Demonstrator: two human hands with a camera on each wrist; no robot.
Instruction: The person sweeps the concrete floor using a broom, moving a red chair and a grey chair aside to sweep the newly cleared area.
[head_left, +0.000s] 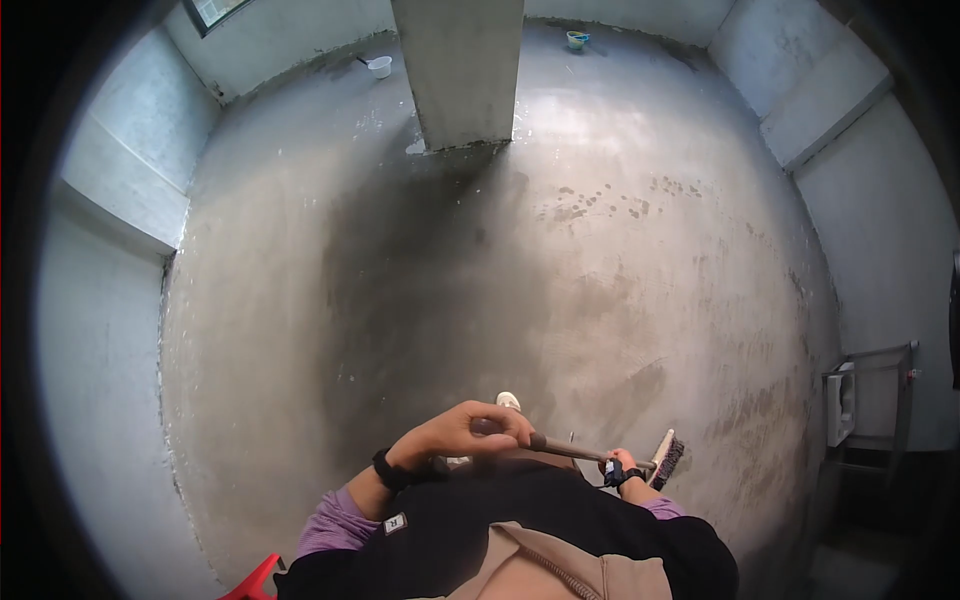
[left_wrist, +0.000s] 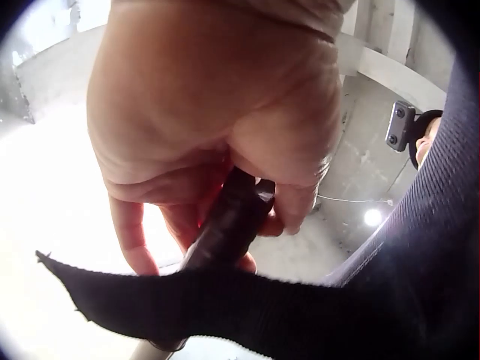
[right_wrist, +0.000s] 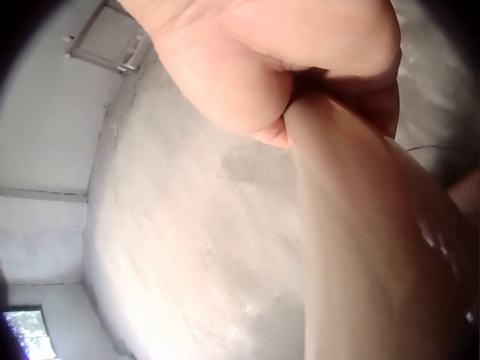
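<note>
A long-handled floor brush slants across the person's front, its brown handle (head_left: 570, 449) running down to a pale head with dark bristles (head_left: 668, 462) at the right. The left hand (head_left: 467, 430) curls round the handle's upper end; in the left wrist view, the dark grip (left_wrist: 232, 217) passes between its thumb and fingers. Farther down, close to the brush head in the head view, the right hand (head_left: 622, 466) grips the same handle. The right wrist view has this hand (right_wrist: 300, 52) wrapped round the handle (right_wrist: 360, 217), which looms large and blurred toward the camera.
A square pillar (head_left: 460, 80) stands ahead on the bare concrete floor (head_left: 250, 300). Beyond lie a white tub (head_left: 380, 67) and a yellow-and-blue container (head_left: 576, 41). A metal frame with a white basin (head_left: 842, 405) is by the right wall. Something red (head_left: 255, 580) shows lower left.
</note>
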